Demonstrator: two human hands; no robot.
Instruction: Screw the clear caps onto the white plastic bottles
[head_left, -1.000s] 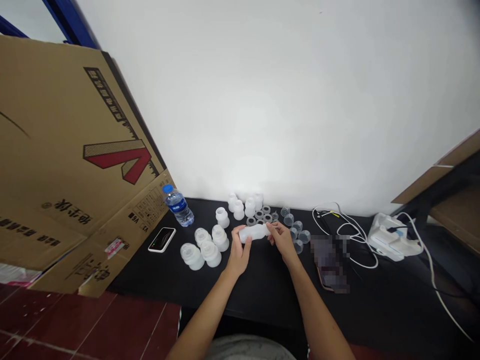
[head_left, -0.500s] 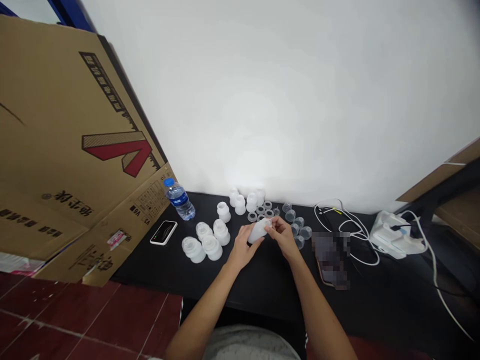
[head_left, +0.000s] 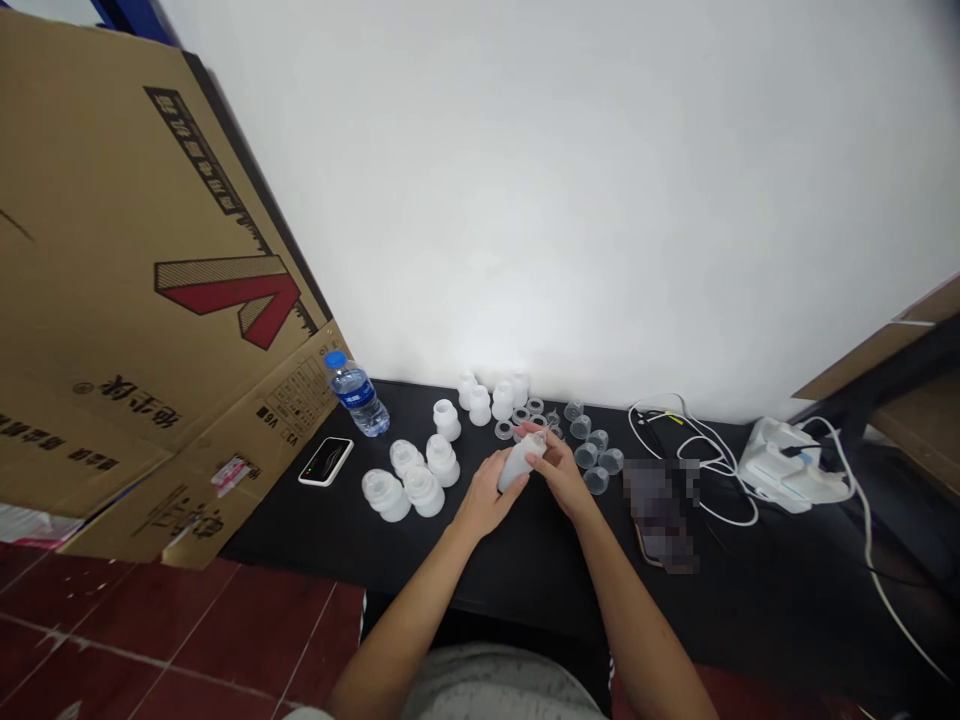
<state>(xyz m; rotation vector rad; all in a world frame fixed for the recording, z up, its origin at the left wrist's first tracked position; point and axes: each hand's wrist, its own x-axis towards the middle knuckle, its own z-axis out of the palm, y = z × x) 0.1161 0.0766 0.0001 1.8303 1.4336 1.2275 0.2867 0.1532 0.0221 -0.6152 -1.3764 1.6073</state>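
Note:
My left hand [head_left: 486,494] is wrapped around a white plastic bottle [head_left: 517,464], which lies tilted with its mouth up and to the right. The fingers of my right hand [head_left: 561,470] are closed at the mouth end of that bottle; any small part between them is hidden. Just beyond my hands lie several translucent rings [head_left: 504,430]. Several clear dome caps [head_left: 597,481] sit to the right of my right hand. On the left stand several white bottles with clear domes on top [head_left: 424,491]. An open-mouthed white bottle [head_left: 447,421] stands behind them.
More white bottles [head_left: 479,405] stand by the wall. A water bottle [head_left: 357,394] and a white-edged device [head_left: 326,462] are on the left of the black table [head_left: 480,570]. To the right are a blurred phone [head_left: 660,515], white cables [head_left: 720,460] and a white power unit [head_left: 787,465].
My right fingers have shifted slightly at the bottle's mouth, and the bottle is tipped a little more upright. My view has moved slightly; the other things stay where they were.

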